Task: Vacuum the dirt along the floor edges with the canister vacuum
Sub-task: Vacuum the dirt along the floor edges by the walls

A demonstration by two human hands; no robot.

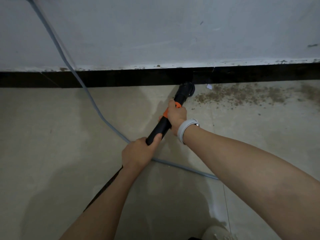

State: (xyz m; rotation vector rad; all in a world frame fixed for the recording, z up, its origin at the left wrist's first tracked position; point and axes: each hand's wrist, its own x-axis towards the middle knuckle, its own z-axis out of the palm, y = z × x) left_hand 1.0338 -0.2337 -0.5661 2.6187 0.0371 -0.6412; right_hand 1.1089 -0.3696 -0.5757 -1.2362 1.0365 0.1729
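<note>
Both hands wrap the vacuum wand (161,126), right hand (175,115) nearer its nozzle (187,88); the dirt (242,95) lies to the nozzle's right along the baseboard (121,78), left hand (138,153) behind.

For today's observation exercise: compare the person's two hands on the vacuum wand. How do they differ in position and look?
The right hand grips the vacuum wand high up, at its orange collar near the nozzle; the left hand grips the lower black end, nearer the body. The right wrist wears a pale wristband; the left wrist is bare. Both wrap the wand firmly.

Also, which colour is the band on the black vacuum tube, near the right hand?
Orange: the band on the black vacuum tube shows in the head view.
</note>
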